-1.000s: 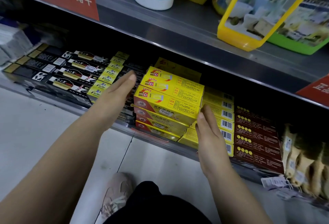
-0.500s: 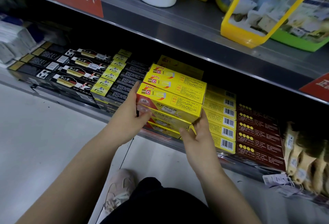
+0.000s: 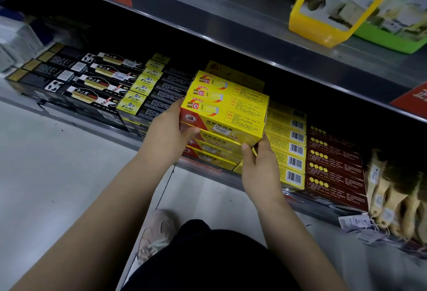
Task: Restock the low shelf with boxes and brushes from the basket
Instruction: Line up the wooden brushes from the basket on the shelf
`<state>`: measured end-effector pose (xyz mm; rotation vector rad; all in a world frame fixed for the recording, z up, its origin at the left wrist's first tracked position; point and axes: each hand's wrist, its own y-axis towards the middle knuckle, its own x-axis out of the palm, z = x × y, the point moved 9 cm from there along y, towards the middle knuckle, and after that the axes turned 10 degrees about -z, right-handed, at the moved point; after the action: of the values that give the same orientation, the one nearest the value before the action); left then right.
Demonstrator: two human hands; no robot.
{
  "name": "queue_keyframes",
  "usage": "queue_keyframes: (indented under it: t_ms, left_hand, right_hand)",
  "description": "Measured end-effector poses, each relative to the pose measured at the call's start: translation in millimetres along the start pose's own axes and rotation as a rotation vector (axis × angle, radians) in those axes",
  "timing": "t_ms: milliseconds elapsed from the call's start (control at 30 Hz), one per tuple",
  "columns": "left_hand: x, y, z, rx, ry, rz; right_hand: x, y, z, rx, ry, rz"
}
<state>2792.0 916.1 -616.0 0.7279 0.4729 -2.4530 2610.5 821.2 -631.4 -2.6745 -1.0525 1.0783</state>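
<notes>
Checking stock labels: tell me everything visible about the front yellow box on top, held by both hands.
The front yellow box is long, slim and looks like glossy cardboard. Its top shows a tube picture and small print. Its front face has a red end with a logo and black lettering. It lies level atop a stack of like boxes, with two matching boxes behind it. The left hand grips its left end, and the right hand pinches its right front corner.
</notes>
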Motion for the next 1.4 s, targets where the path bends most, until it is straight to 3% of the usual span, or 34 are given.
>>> queue_keyframes:
  t_ms: [400,567,767,1167,1400]
  left_hand:
    - [0.3,1.7,0.0,0.005,0.084,-0.002]
    - [3.3,-7.7,-6.1,0.061,-0.089,-0.074]
    - [-0.5,-47.7,-36.7,0.037,-0.173,0.144]
    - [33.7,-46.8,-47.5,-0.017,-0.121,-0.004]
    - [-1.6,-47.8,-54.9,-0.019,-0.138,0.14]
  right_hand:
    - [12.4,1.0,17.0,0.035,0.057,-0.079]
    - [16.5,-7.5,21.7,0.036,0.151,-0.109]
    - [13.1,-10.5,40.2,0.063,0.269,-0.016]
    - [26.2,-9.2,35.1,0.062,0.297,-0.016]
    - [2.5,-25.2,22.6,0.036,0.387,0.101]
